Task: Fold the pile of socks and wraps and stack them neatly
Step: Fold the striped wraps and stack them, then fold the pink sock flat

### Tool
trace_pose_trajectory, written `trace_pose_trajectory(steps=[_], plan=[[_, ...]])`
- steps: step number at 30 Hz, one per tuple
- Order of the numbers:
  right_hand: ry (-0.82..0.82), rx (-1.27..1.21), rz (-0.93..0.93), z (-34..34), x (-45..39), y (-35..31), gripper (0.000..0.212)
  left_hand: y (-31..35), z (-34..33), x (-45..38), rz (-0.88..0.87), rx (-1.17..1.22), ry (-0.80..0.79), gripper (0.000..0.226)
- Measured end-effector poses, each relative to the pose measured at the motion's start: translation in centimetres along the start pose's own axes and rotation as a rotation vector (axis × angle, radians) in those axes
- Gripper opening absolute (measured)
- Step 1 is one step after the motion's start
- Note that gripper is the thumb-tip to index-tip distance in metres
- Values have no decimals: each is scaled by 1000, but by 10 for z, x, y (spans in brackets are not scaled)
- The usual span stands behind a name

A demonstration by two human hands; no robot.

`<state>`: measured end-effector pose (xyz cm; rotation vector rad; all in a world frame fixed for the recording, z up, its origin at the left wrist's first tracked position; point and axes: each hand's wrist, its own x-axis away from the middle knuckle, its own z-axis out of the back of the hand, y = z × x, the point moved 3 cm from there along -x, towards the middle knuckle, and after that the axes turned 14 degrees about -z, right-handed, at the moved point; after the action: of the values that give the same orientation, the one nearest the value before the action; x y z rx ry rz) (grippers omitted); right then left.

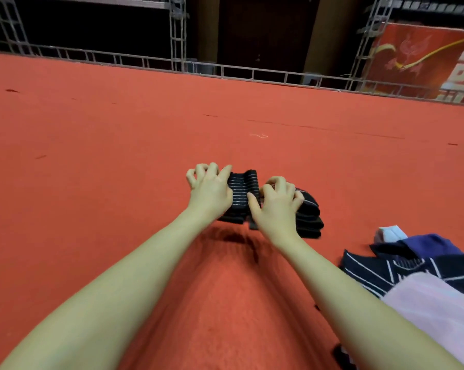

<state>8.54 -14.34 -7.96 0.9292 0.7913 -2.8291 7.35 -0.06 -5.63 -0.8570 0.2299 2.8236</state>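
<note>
Head view. Carpet (92, 156), red, carries everything; no desk here, so places are given by the carpet. Its far edge runs along a metal truss rail (252, 73), and a red banner (426, 57) stands past the far right corner.

Mid-carpet, a little right of centre: the left hand (211, 192) and right hand (276, 206) both work a black wrap with thin white stripes (243, 186). The left hand grips the wrap's left end between thumb and curled fingers. The right hand's fingers are bent and claw down on the wrap's right part. The near edge of the wrap appears lifted off the carpet, with a shadow beneath it.

Touching on the right, partly under the right hand: a stack of dark folded pieces (308, 217), several layers deep.

Near the right edge of the carpet: the unfolded pile (399, 265), holding navy striped cloth, a purple piece, a pale pink cloth and a small white item. It lies apart from the stack.

Judgement: a fold is in hand or a folded piece is being set on the stack; much of the pile is left.

Risks: the ribbed wrap looks springy and may uncurl once the grip eases. The right hand's downward press could shove the stack's top layers askew. A crooked landing would leave the stack leaning.
</note>
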Motion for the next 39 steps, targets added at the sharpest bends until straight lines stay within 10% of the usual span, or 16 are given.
trace_pose_trajectory(steps=[6, 11, 21, 39], plan=[[-31, 106, 3, -51, -48, -1, 32, -38, -43, -61, -19, -64, -103, 52], [-154, 379, 22, -86, -42, 10, 44, -54, -93, -48, -20, 12, -523, 48], [-476, 521, 69, -88, -30, 12, 56, -59, -96, -31, 64, 128, -481, 50], [-221, 88, -27, 62, 52, 34, 30, 52, 29, 62, -164, 63, -213, 47]])
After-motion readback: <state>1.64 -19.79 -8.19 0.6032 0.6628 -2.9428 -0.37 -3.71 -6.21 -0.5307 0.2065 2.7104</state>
